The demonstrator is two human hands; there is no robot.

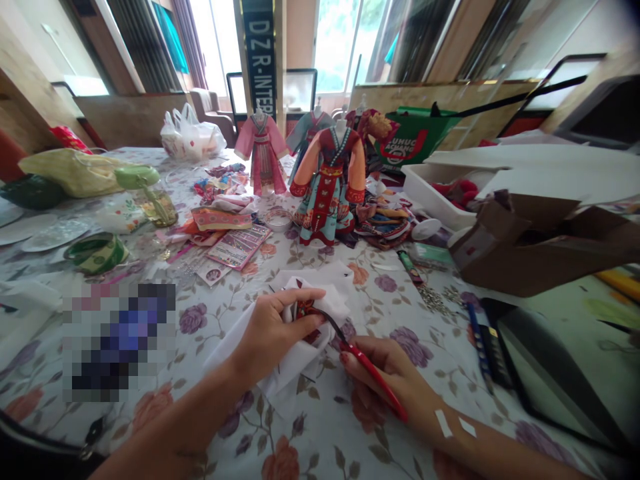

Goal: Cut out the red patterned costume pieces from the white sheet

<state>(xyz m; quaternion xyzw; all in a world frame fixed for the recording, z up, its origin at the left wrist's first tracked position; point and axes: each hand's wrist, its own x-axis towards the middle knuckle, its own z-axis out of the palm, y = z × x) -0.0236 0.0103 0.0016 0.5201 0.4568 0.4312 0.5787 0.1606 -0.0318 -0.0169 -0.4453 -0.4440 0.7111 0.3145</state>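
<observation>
My left hand (275, 330) grips a bunched piece of white cloth (295, 353), with a red embroidered patch (304, 312) showing between the folds. My right hand (375, 370) holds a pair of red-handled scissors (373, 367). Their dark blades reach into the cloth beside the patch, and the blade tips are hidden in the folds. Both hands rest low over a floral tablecloth (400, 427), close together.
Doll-sized embroidered gowns on stands (327, 180) and scattered fabric scraps lie ahead. A cardboard box (530, 247) and white plastic tray (425, 190) stand to the right, a black-framed panel (530, 360) lies at lower right, and a pixelated patch covers the table at left.
</observation>
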